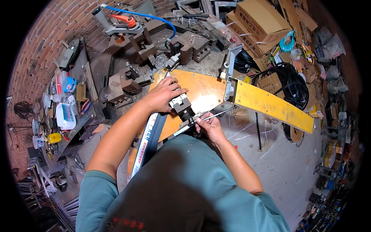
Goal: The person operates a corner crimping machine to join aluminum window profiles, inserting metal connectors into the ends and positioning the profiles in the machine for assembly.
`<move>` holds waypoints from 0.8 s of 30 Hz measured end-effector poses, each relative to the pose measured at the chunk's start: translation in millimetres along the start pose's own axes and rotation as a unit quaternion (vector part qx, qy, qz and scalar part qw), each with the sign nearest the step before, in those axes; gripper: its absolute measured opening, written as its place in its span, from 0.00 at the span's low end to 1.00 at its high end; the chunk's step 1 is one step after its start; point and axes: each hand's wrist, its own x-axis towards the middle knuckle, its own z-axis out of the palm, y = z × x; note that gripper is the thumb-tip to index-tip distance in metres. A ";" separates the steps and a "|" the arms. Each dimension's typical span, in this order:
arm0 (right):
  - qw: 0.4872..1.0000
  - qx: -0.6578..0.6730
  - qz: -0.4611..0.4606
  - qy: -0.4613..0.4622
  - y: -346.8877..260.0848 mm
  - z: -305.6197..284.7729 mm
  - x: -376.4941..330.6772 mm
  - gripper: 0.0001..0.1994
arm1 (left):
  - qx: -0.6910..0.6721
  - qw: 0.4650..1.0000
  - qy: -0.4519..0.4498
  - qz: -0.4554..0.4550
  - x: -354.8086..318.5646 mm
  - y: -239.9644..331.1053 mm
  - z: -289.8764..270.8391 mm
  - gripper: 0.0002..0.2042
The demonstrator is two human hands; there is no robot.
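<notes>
My left hand lies over a silver-and-black metal block at the machine's orange plate, its fingers curled round the block's top. Below that hand, a long dark frame profile with a white printed film slants down toward my body. My right hand is closed, thumb and fingers pinching a thin grey metal strip just right of the block. The strip runs from near my shirt up toward the plate's right corner. Part of the block is hidden under my left hand. The orange plate spreads out behind both hands.
A yellow arm plate juts out to the right. Steel die blocks and an orange-handled lever with a blue hose stand at the back. Cardboard boxes and black cable coils crowd the right. A white jug sits at left.
</notes>
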 end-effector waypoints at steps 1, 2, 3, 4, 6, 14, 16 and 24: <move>1.000 0.002 0.009 -0.011 -2.5 2.9 0.3 0.11 | 0.000 1.000 0.001 -0.001 -0.9 -0.3 0.3 0.45; 0.999 -0.014 0.025 -0.016 -5.8 5.8 -1.0 0.10 | 0.001 1.000 0.002 -0.002 -1.5 -0.6 0.4 0.45; 0.999 -0.014 0.037 -0.019 -9.9 11.7 -0.9 0.10 | 0.001 1.000 0.002 -0.002 -2.2 -0.4 0.2 0.45; 0.998 -0.013 0.048 -0.023 -12.9 16.6 0.5 0.11 | -0.002 1.000 0.004 -0.003 -2.5 -0.5 0.4 0.45; 0.997 0.013 0.069 -0.009 -19.7 25.9 0.4 0.15 | -0.009 1.000 0.008 -0.004 -2.2 -0.7 0.3 0.44; 0.993 -0.050 0.107 0.026 -12.9 30.4 13.7 0.14 | 0.007 1.000 0.021 0.004 -3.8 -3.2 4.3 0.44; 0.992 -0.040 0.114 0.028 -12.7 30.6 15.5 0.13 | 0.004 1.000 0.019 0.006 -2.4 -2.7 2.6 0.44; 0.992 -0.014 0.125 0.009 -10.6 23.0 18.7 0.09 | -0.001 1.000 0.017 0.009 -2.1 -3.7 2.3 0.41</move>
